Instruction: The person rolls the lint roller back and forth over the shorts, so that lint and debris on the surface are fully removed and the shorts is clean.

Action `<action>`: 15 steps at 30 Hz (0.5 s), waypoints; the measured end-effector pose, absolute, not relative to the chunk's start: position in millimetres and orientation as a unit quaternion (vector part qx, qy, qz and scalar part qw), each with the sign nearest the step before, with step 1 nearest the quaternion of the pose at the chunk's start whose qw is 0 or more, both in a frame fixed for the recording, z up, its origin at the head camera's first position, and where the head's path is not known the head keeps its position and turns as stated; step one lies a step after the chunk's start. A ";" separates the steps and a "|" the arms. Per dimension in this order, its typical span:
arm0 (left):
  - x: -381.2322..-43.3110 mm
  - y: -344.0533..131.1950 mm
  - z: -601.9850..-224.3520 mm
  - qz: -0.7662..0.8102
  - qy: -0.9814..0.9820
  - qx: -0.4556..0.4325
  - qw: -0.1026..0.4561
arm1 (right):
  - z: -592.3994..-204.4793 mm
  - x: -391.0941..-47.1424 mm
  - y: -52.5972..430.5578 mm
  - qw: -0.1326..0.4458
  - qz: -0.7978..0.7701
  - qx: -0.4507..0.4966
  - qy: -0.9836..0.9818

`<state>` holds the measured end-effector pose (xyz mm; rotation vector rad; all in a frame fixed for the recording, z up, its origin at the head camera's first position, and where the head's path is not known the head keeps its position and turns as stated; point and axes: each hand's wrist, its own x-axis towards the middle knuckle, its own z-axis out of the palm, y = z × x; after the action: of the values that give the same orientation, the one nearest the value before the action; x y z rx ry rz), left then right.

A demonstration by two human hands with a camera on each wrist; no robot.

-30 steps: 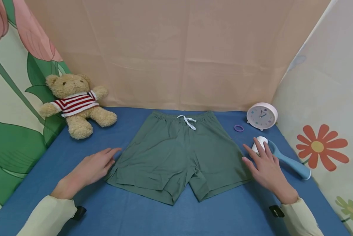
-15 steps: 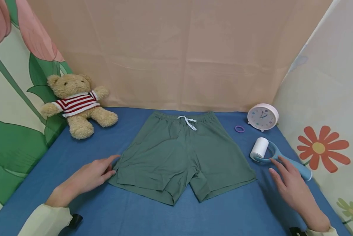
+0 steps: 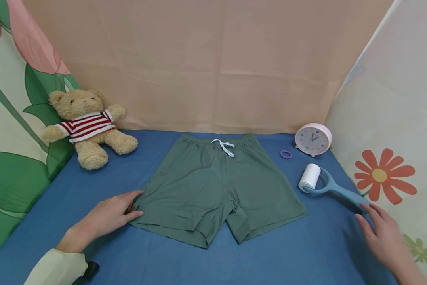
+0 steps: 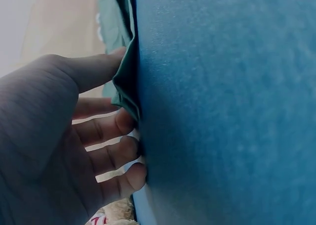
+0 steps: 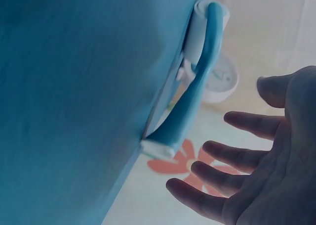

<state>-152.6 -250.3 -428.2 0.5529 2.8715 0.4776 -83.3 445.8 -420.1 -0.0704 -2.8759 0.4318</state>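
Green shorts (image 3: pixel 213 186) with a white drawstring lie spread flat, waistband away from me. My left hand (image 3: pixel 108 217) is at the hem corner of their left-side leg. In the left wrist view, the thumb (image 4: pixel 101 69) touches the cloth while the other fingers lie loosely bent at its edge, apart from the thumb. To the right rests a lint roller (image 3: pixel 345 194) with a blue handle and white roll. My right hand (image 3: pixel 386 235) hovers by the handle's end, fingers spread. The right wrist view shows a gap between those fingers and the handle (image 5: pixel 185 111).
A teddy bear (image 3: pixel 88 126) in a striped shirt sits at the back left against the wall. At the back right stand a pink alarm clock (image 3: pixel 313 139) and, beside it, a purple ring (image 3: pixel 285 154). Blue cloth (image 3: pixel 263 261) covers the table; printed walls bound both sides.
My right hand has moved right and toward me, from over the white roll to the handle's end. The left hand has dropped slightly to the hem corner. The shorts lie as before.
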 end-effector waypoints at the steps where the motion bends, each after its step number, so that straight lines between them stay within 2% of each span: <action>1: -152.8 -250.0 -428.8 0.159 0.966 0.185 0.087 | -420.0 -82.9 448.7 0.115 0.143 -0.035 -0.982; 8: -151.7 -247.3 -429.3 0.156 0.968 0.180 0.078 | -421.3 -82.7 464.4 0.094 0.120 -0.096 -0.984; 15: -151.1 -247.0 -429.0 0.165 0.966 0.182 0.081 | -422.0 -96.0 481.4 0.106 0.117 -0.073 -0.985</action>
<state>-151.1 -247.0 -429.0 0.5432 2.8876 0.4943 -96.0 481.4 -422.0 -0.2159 -2.8999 0.3440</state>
